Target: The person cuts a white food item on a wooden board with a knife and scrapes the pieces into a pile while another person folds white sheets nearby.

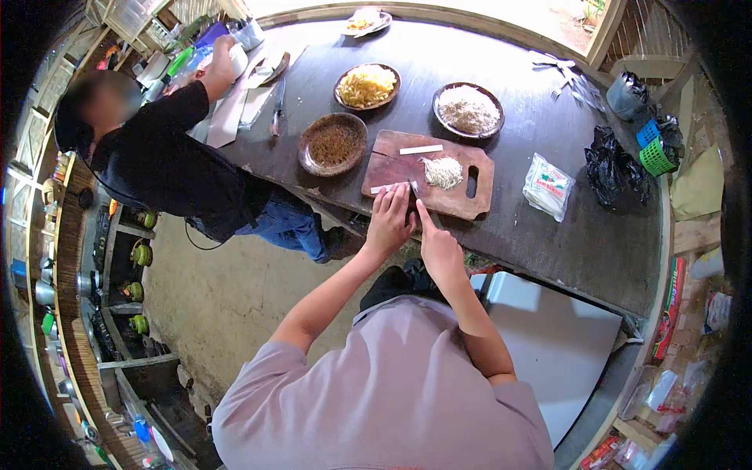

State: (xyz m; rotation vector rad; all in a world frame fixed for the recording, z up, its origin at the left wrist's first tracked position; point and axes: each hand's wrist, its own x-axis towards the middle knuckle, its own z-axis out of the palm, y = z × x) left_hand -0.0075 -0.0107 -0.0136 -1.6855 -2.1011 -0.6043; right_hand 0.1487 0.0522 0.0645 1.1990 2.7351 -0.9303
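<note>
My left hand (392,221) lies at the front edge of the wooden cutting board (458,205), its fingertips pressed on a white strip (385,188). Close on its right, my right hand (439,244) is wrapped round a knife, index finger stretched along it; only a little of the blade (416,186) shows by the strip. A second white strip (421,150) lies farther back on the board. Thin white cut pieces (443,173) are heaped right of the blade, beside the board's handle slot.
Behind the board stand a bowl of white flour-like powder (468,110), a bowl of yellow pieces (366,85) and a brown bowl (332,145). A white packet (548,186) and black bag (615,168) lie right. Another person (157,149) stands left, reaching over the table.
</note>
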